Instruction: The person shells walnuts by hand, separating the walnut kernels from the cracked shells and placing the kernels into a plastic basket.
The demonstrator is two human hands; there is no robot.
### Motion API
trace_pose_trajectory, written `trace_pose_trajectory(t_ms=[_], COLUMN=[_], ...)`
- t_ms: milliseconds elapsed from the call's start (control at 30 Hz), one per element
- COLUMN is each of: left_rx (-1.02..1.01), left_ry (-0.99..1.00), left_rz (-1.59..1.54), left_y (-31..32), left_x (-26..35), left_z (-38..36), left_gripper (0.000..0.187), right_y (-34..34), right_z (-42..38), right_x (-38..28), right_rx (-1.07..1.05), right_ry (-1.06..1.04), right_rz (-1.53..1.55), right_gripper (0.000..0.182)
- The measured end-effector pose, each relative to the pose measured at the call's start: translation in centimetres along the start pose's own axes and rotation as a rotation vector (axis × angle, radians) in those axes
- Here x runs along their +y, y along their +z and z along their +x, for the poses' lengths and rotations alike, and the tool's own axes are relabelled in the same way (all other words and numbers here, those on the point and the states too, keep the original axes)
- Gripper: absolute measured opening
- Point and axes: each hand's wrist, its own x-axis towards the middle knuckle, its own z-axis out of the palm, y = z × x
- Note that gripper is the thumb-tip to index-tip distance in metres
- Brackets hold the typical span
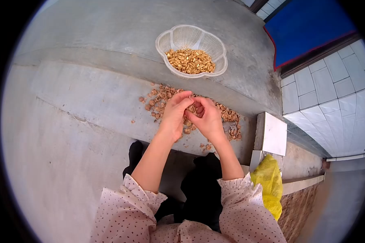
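My left hand (175, 113) and my right hand (208, 119) meet above a spread of broken walnut shells. Between their closed fingertips is a walnut (191, 108), mostly covered by the fingers, so whether its shell is whole or cracked cannot be made out. The walnut shells (160, 97) lie scattered on the concrete below and to both sides of my hands. Beyond them, on a raised ledge, a white plastic mesh basket (221, 50) holds a heap of shelled walnut kernels (190, 60).
The concrete step's edge (109, 60) runs between the shells and the basket. At right stand a white tiled block (274, 133) and a yellow mesh sack (267, 182). A blue curtain (308, 28) hangs at the upper right beside a tiled wall (320, 81).
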Motion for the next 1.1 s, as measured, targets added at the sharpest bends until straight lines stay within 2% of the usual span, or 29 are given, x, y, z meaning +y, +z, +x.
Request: trace_pose_trajectory(t_ms=[67,100,167,200,267,367,500,567,600,667,700,767,800,1000,1100], left_rx=[-0.214,-0.194,-0.213,-0.208,-0.197,-0.186,-0.227,-0.214,-0.209,-0.122,-0.120,-0.085,-0.085,-0.079,-0.056], left_ry=[-0.081,-0.075,-0.042,-0.052,0.012,0.013,-0.016,-0.016,-0.014,0.045,0.047,0.053,0.053,0.151,0.182], left_rz=[-0.052,0.037,-0.105,-0.104,-0.157,-0.182,-0.178,-0.294,-0.292,-0.322,-0.321,-0.227,-0.227,-0.162,-0.264], left_y=[0.2,0.7,1.8,1.9,2.1,2.5,2.2,2.0,2.0,2.0,1.9,1.9,1.9,1.9,2.1], left_x=[-0.8,0.7,-1.0,-1.4,-1.6,-2.3,-2.3,-2.3,-2.4,-2.5,-2.5,-2.5,-2.6,-3.1,-3.1], left_z=[-0.3,-1.8,-2.4,-2.5,-2.0,-1.9,-1.4,-1.1,-0.9,-0.6,-0.6,-0.6,-0.6,-0.6,-0.8], left_gripper=[0.030,0.030,0.027,0.027,0.026,0.027,0.027,0.024,0.024,0.026,0.026,0.027,0.027,0.025,0.025], right_y=[-0.5,-0.5,-1.7,-1.9,-2.0,-2.7,-2.7,-2.4,-2.0,-1.1,-0.9,-0.5,-0.1,0.6,1.2], right_z=[-1.0,-1.5,-2.3,-2.6,-2.0,-2.3,-1.9,-1.5,-1.5,-1.6,-1.6,-1.6,-1.5,-1.6,-1.9], right_x=[-0.4,-1.3,0.2,0.5,0.8,0.7,0.5,0.9,0.8,0.5,0.5,0.7,0.8,0.6,0.0], right_rx=[0.145,0.174,0.162,0.160,0.094,0.061,0.086,0.184,0.180,0.436,0.434,0.250,0.230,0.209,0.253], right_ry=[0.008,0.014,0.058,0.070,0.155,0.277,0.333,0.393,0.394,0.146,0.145,0.032,0.074,0.145,0.081], right_rz=[0.057,0.143,0.448,0.449,0.708,0.848,0.920,1.191,1.195,0.421,0.423,0.515,0.619,0.721,0.649], right_gripper=[0.034,0.034,0.029,0.029,0.026,0.025,0.023,0.025,0.025,0.027,0.027,0.029,0.028,0.028,0.027])
